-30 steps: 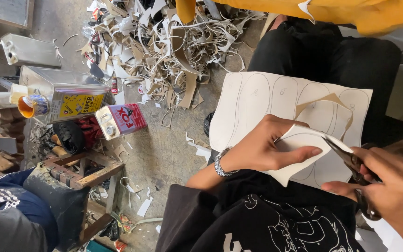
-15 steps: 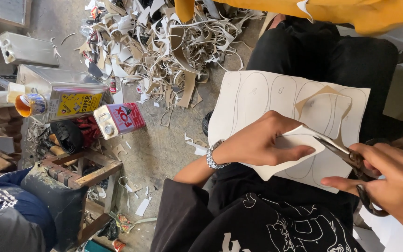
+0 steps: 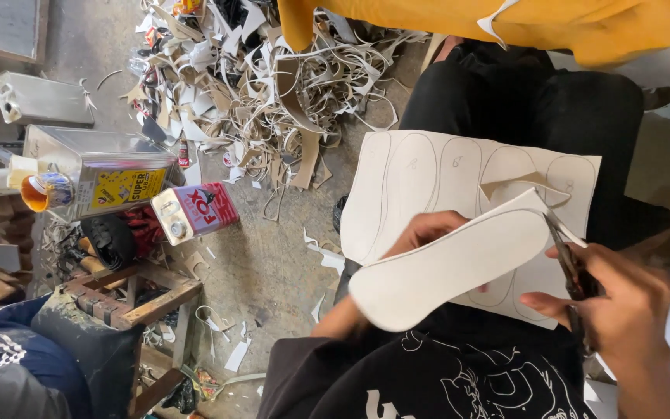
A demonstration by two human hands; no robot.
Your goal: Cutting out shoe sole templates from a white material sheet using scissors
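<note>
Right hand is closed around a pair of scissors, fingers through the handles, with the blades up at the edge of a white sole-shaped cutout. Can't really tell how far apart the blades are from this angle. Left hand is curled around the cutout from behind, mostly hidden by it, only the fingers and knuckles show above its edge. So both hands are gripping something, neither is loose.

The cutout sits over the person's lap, right in front of a bigger white sheet with sole outlines drawn on it, one outline already cut open. The sheet rests across the black trousers.

No worktop here, it's all happening over a dusty concrete floor. There's a big heap of offcut strips and scraps further out, a large metal tin with a yellow label, a smaller red can lying beside it, and a rough wooden stand. Yellow fabric hangs along the top edge.
</note>
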